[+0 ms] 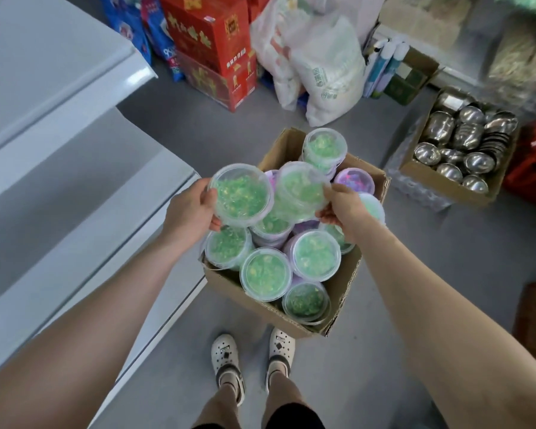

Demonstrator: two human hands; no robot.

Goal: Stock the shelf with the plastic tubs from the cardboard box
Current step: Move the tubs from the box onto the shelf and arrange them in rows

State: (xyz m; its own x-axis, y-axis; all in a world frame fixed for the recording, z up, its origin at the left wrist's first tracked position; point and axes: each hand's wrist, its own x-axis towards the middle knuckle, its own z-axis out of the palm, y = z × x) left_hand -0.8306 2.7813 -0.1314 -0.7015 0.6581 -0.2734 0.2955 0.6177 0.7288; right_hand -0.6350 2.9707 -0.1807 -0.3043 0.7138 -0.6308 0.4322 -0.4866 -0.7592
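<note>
A cardboard box stands on the grey floor, filled with several clear plastic tubs of green and purple contents. My left hand grips one green-filled tub by its left rim, lifted above the box. My right hand grips a second green-filled tub by its right side, beside the first and tilted. White shelves run along the left.
Another cardboard box with steel bowls sits at the right. Red cartons, blue packets and white sacks stand at the back. My feet in white clogs are just in front of the tub box.
</note>
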